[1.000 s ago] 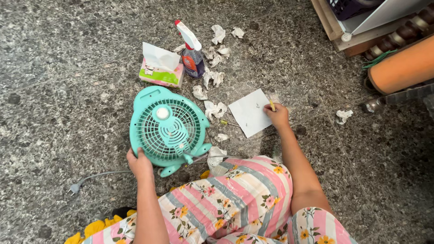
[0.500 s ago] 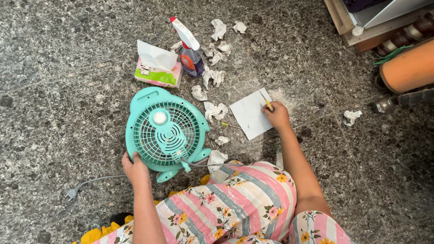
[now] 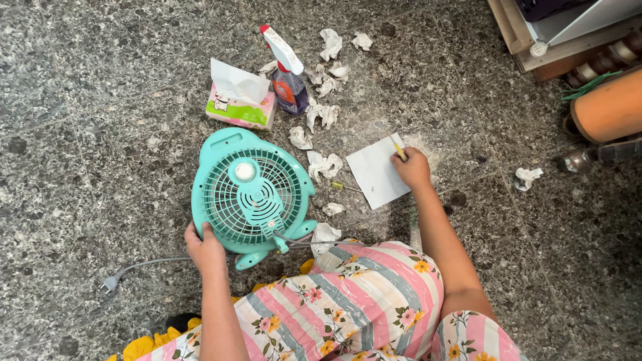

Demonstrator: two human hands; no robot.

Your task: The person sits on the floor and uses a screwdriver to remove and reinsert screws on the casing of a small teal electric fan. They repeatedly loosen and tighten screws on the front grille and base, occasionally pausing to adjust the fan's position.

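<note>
Left hand gripping teal fan rim, right hand fingers closed on yellow screwdriver over white paper; likely risk of loose screws rolling off across floor.

Teal fan, white paper, speckled grey floor

The head camera looks steeply down, close above the floor.
</note>
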